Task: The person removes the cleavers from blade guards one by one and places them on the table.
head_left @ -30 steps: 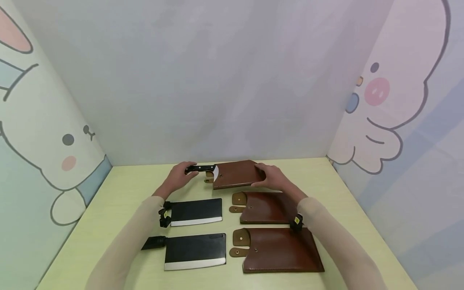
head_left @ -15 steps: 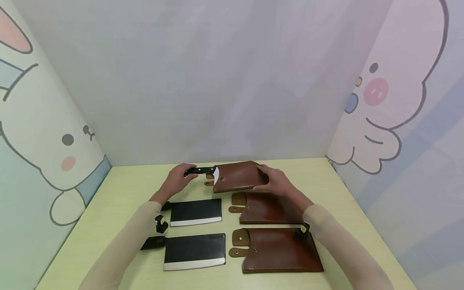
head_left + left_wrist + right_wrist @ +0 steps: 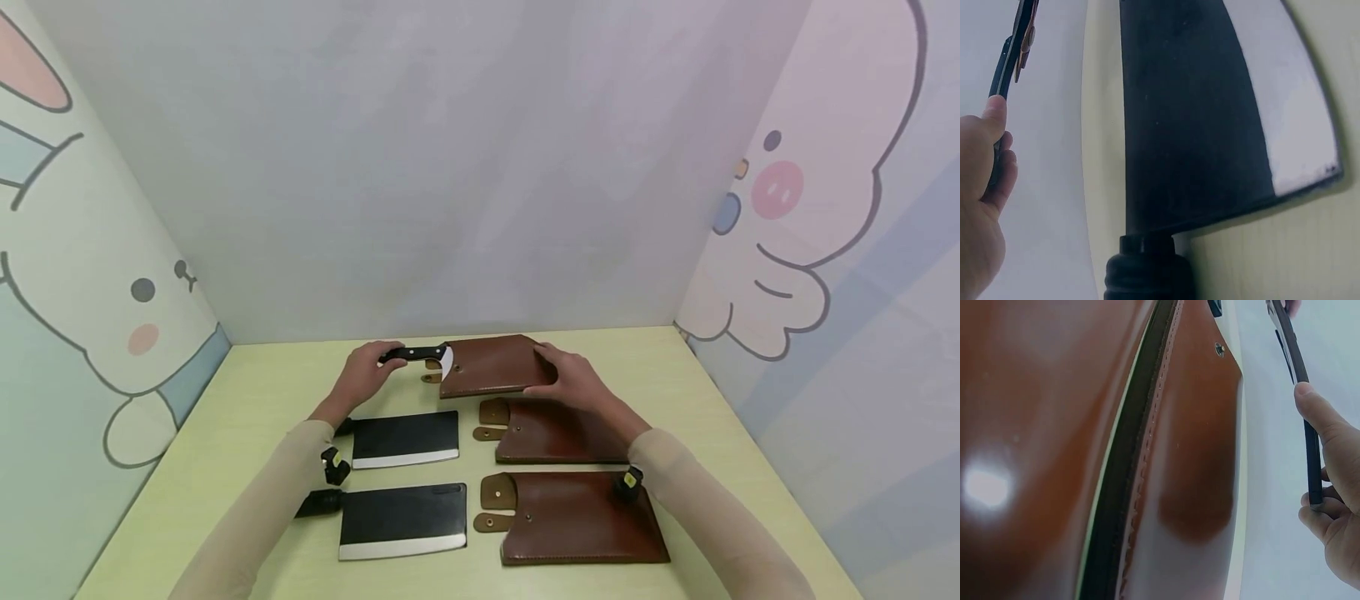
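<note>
My left hand (image 3: 365, 372) grips the black riveted handle (image 3: 412, 353) of a cleaver whose blade sits inside a brown leather sheath (image 3: 491, 365). Only a sliver of shiny blade (image 3: 447, 362) shows at the sheath's mouth. At the sheath's far end, my right hand (image 3: 572, 377) holds it, thumb on one face and fingers on the other. In the right wrist view the sheath is seen edge-on, above the table. The left wrist view shows the left thumb and fingers wrapped round the handle. Small strap tabs (image 3: 431, 378) hang open beside the handle.
Two black cleavers, an upper one (image 3: 405, 439) and a lower one (image 3: 403, 521), lie flat on the pale table (image 3: 247, 400). To their right lie two brown sheaths, one farther (image 3: 555, 429) and one nearer (image 3: 585, 518), straps unfastened. A grey wall (image 3: 450, 208) stands behind.
Both hands have come slightly nearer with the sheathed cleaver, mostly in the first half second. Both grips stay the same. The cleavers and sheaths on the table have not moved.
</note>
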`<state>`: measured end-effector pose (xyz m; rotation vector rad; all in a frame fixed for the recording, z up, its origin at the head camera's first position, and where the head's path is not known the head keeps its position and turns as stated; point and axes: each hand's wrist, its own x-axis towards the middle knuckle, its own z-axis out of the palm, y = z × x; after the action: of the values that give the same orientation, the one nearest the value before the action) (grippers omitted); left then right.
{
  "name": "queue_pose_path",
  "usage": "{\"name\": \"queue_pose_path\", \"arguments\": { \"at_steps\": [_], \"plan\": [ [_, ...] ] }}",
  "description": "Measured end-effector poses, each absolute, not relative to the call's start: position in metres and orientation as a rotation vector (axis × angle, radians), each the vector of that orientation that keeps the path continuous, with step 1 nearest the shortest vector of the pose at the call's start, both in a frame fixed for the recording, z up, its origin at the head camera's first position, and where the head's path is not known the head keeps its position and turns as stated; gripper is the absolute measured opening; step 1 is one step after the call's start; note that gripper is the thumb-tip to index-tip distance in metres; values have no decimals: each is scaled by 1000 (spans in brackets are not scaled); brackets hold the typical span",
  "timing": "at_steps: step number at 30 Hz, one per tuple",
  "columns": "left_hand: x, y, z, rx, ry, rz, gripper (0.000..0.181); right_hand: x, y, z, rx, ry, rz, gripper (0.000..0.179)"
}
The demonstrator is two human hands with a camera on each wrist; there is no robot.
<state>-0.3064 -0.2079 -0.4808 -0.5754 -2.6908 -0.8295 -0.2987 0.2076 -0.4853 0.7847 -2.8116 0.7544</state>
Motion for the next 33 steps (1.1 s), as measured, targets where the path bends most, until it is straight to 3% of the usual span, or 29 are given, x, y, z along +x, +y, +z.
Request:
{"name": "queue_pose_path", "arguments": {
  "at_steps": [33],
  "plan": [
    [-304, -229, -488, -562, -2568, -789, 38, -295, 222, -486, 704, -2823, 802, 100]
  ]
}}
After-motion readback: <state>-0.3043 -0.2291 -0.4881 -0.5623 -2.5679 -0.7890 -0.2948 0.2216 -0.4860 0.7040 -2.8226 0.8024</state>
